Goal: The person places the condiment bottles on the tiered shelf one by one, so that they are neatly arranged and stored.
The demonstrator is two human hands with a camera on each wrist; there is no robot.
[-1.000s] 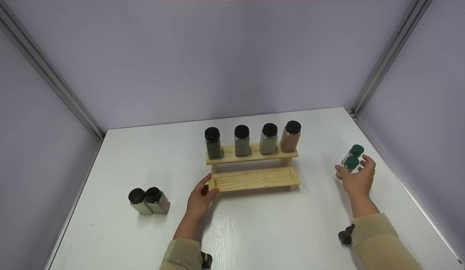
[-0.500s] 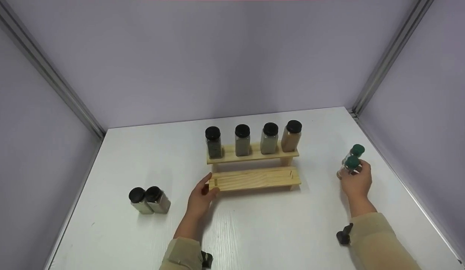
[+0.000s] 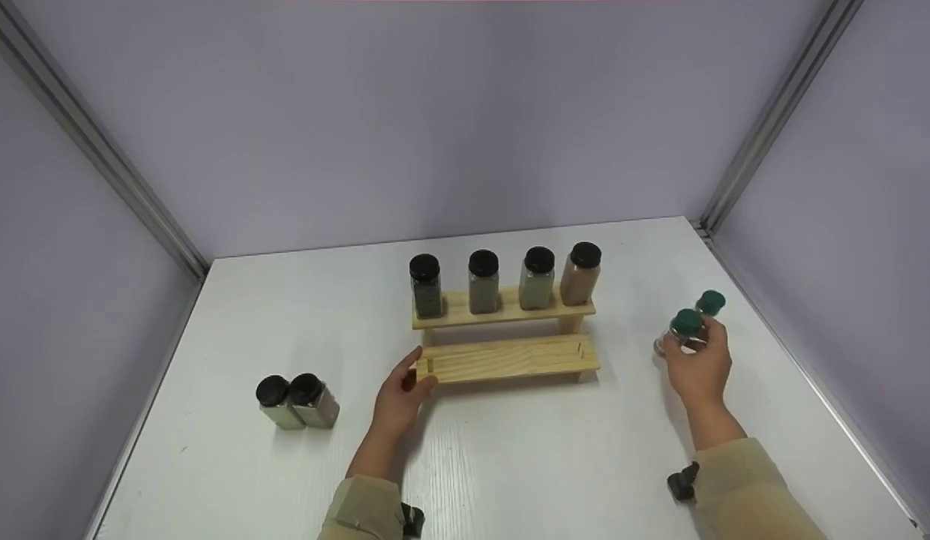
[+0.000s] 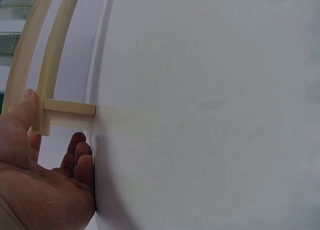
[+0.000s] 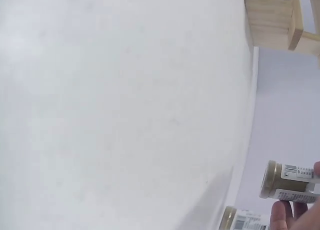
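A two-tier wooden spice rack (image 3: 508,360) stands mid-table. My left hand (image 3: 396,405) pinches the left end of its lower shelf; in the left wrist view the thumb (image 4: 24,110) lies along the shelf's edge. On the right, my right hand (image 3: 699,371) holds a green-capped spice jar (image 3: 688,322) between thumb and fingers. The right wrist view shows this labelled jar (image 5: 290,182) with its base raised off the table. Just behind it is a second green-capped jar (image 3: 710,303), partly hidden by the hand and held jar. Nothing stands on the lower shelf.
Several black-capped spice jars (image 3: 484,282) stand in a row on the rack's upper shelf. Two more black-capped jars (image 3: 315,405) stand side by side at the left of the white table (image 3: 540,465). Pale panels (image 3: 465,120) enclose the table's back and sides.
My right hand has closed its fingers round the nearer green-capped jar and moved it left, apart from the other one. My left hand has stayed on the rack.
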